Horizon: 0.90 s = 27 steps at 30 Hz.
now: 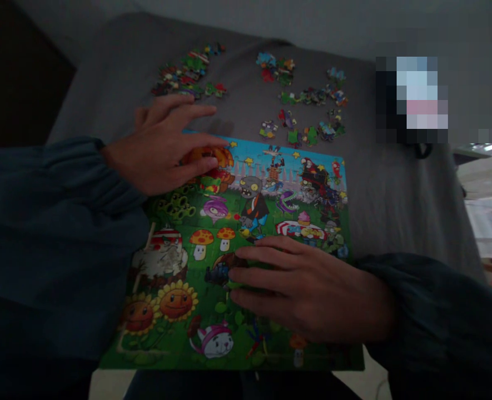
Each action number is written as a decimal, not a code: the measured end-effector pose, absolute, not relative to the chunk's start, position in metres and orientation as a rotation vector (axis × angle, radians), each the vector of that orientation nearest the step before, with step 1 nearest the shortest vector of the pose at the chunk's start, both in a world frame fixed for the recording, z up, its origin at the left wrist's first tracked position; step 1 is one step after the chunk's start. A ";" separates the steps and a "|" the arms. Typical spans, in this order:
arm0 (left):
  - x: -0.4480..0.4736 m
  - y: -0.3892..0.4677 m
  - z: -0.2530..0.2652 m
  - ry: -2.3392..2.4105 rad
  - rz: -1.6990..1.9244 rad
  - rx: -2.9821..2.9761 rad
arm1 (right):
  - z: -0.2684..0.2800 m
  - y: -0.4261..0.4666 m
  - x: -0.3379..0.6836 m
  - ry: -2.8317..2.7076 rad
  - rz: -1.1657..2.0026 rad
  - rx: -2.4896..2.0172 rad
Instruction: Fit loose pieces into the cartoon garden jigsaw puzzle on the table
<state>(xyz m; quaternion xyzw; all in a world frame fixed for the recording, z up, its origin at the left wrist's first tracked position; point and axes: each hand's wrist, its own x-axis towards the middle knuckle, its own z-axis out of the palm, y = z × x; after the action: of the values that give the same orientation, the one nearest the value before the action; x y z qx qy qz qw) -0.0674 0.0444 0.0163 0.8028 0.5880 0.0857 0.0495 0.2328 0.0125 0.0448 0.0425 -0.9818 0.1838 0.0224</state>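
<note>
A colourful cartoon jigsaw puzzle board point(224, 208) lies before me, with zombies, sunflowers and mushrooms pictured on it. Piece seams show faintly in places. My left hand point(162, 144) is over the upper left corner, its fingers spread and its thumb and index finger by the pumpkin picture. I see nothing held in it. Across the lower right half rests my right hand point(299, 283), fingers stretched out to the left and palm down. It hides part of the picture beneath, and I see nothing gripped in it.
Loose jigsaw pieces point(187, 72) form a pile at the back left. More pieces point(312, 96) lie in small clusters at the back right. Grey cloth point(396, 205) covers the surface. A pixelated dark object point(412, 100) stands at the right edge.
</note>
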 end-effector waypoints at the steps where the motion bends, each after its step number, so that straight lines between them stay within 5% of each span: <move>1: -0.067 0.044 0.017 1.795 0.248 2.446 | 0.043 0.013 0.233 -3.011 0.559 0.131; 27: -0.072 0.047 0.013 1.770 0.212 2.496 | 0.043 0.003 0.231 -2.935 0.372 0.111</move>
<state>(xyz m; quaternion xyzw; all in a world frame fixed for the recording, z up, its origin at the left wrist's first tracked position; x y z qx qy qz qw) -0.0717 0.0472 0.0133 0.8133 0.5766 0.0691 0.0371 0.2310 0.0031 0.0425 0.0373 -0.9873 0.1252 0.0902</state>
